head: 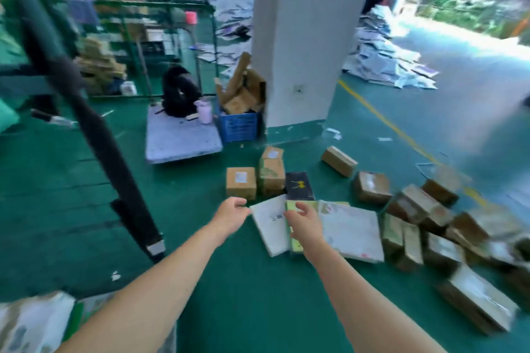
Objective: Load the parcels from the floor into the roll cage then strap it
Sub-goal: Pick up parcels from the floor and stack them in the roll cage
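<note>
Several parcels lie scattered on the green floor. A flat white parcel [271, 226] lies straight ahead, with a thin green-edged one [295, 241] beside it and a larger white flat parcel [351, 231] to the right. My left hand [231, 215] hovers at the white parcel's left edge, fingers curled and apart, holding nothing. My right hand [304, 222] is over the green-edged parcel, fingers spread. Beyond them stand a brown box [241, 182], a taller brown box [272, 176] and a black box [299, 186]. The roll cage frame with a black strap [94, 129] rises at the left.
A white pillar [304, 37] stands ahead with a blue crate [239, 126] of cardboard at its foot. A flat trolley [180, 137] carries a black bag. More brown boxes [430, 226] pile up at the right. Parcels [31, 324] sit at the bottom left.
</note>
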`<action>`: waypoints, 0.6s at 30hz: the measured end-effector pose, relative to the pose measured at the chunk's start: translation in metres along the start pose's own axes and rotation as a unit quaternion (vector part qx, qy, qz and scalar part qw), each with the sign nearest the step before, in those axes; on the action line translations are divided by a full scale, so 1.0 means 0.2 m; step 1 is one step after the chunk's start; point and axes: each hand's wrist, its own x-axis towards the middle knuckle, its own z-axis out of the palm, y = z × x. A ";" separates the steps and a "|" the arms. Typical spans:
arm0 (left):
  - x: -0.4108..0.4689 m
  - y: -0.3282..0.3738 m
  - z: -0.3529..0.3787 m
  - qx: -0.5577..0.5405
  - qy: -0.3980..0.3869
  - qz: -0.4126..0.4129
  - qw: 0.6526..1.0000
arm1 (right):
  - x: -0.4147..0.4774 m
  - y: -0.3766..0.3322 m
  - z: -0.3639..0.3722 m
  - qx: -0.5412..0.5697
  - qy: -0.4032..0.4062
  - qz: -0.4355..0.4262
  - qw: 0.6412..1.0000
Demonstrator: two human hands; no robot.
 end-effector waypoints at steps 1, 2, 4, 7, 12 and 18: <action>0.01 0.05 0.10 0.011 -0.015 0.005 1.000 | 0.03 0.02 -0.11 0.005 0.014 0.005 1.000; 0.03 0.10 0.20 0.020 -0.030 0.010 0.999 | 0.05 0.03 -0.22 0.010 0.027 0.010 1.000; 0.04 0.20 0.40 0.037 -0.057 0.024 0.997 | 0.08 0.06 -0.44 0.021 0.052 0.015 0.998; 0.05 0.37 0.72 0.055 -0.091 0.049 0.993 | 0.13 0.11 -0.77 0.046 0.090 0.019 0.995; 0.05 0.58 1.21 0.081 -0.145 0.083 0.983 | 0.16 0.20 -1.25 0.065 0.144 0.035 0.987; -0.04 0.81 1.82 0.123 -0.249 0.108 0.955 | 0.09 0.36 -1.81 0.107 0.248 0.069 0.960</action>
